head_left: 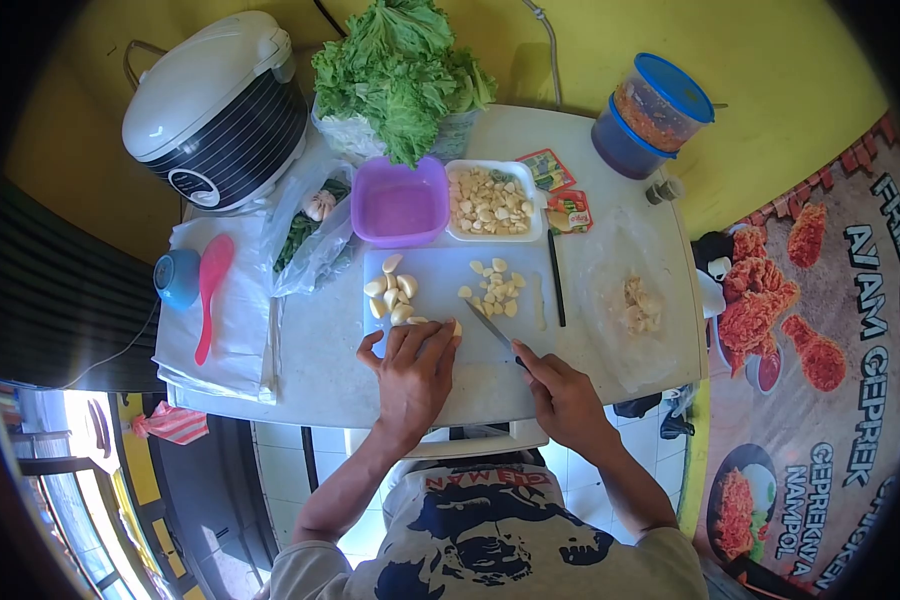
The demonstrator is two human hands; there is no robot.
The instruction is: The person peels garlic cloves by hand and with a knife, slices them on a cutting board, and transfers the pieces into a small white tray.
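Observation:
My right hand (pixel 565 395) is wrapped round the handle of a knife (pixel 490 326), whose blade slants up and left over the white cutting board (pixel 440 265). At the front of the board, my left hand (pixel 413 370) presses its bent fingers down on a garlic clove (pixel 457 328) that peeks out by the fingertips. Whole peeled cloves (pixel 391 288) lie in a group just beyond my left hand. Past the knife tip is a scatter of cut garlic pieces (pixel 495 288).
Behind the board stand a purple tub (pixel 400 203) and a white tray (pixel 451 228) of garlic pieces. A black stick-like item (pixel 556 280) lies right of the board, near a plastic bag (pixel 625 345) with garlic peelings. Lettuce (pixel 400 75), a rice cooker (pixel 220 110) and lidded containers (pixel 635 140) line the back.

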